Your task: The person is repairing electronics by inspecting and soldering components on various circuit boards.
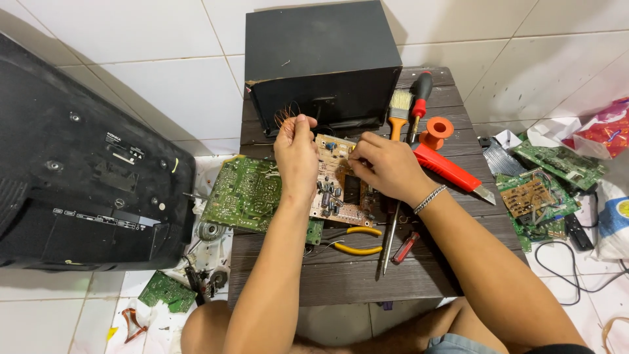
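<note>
Left hand (296, 145) pinches a tangle of thin copper wire (286, 115); right hand (383, 164) closes fingertips on the tan populated circuit board (339, 187) lying on the dark slatted worktop (341, 275). Stripping looks partway: many components remain mounted.

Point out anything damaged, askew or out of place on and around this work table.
The black box has a chipped corner at its lower left edge. The green board overhangs the table at a tilt. More boards lie heaped on the floor tiles at right. The left hand pinches loose copper wire; the right hand rests on the tan board.
</note>
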